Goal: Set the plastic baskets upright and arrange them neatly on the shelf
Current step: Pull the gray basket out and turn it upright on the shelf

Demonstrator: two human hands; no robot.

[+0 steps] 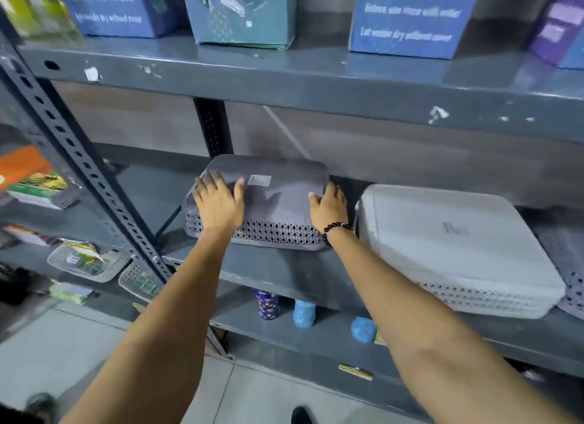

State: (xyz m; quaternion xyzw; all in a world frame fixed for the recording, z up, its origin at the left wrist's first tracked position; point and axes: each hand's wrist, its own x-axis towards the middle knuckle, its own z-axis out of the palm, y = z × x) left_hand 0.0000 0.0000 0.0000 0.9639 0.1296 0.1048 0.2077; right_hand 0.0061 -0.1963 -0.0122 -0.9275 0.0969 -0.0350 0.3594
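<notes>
Both hands, the left hand [218, 199] and the right hand [328, 207], lie open and flat on the upturned base of the dark grey basket [268, 199], which sits upside down on the shelf [284, 272] between them. To flip it cleanly, I would curl the fingers under the rim at both ends, lift it clear, and roll it over toward the body. A pale grey basket [448, 246], also inverted, sits just beside the right hand, so keep the turn tight.

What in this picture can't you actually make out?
- Head view: whether the dark grey basket is one or a nested stack; both hands, left hand and right hand, cover its ends.
- Label on it: too small and blurred to read.
- Basket at far right: cut off by the frame edge.
</notes>
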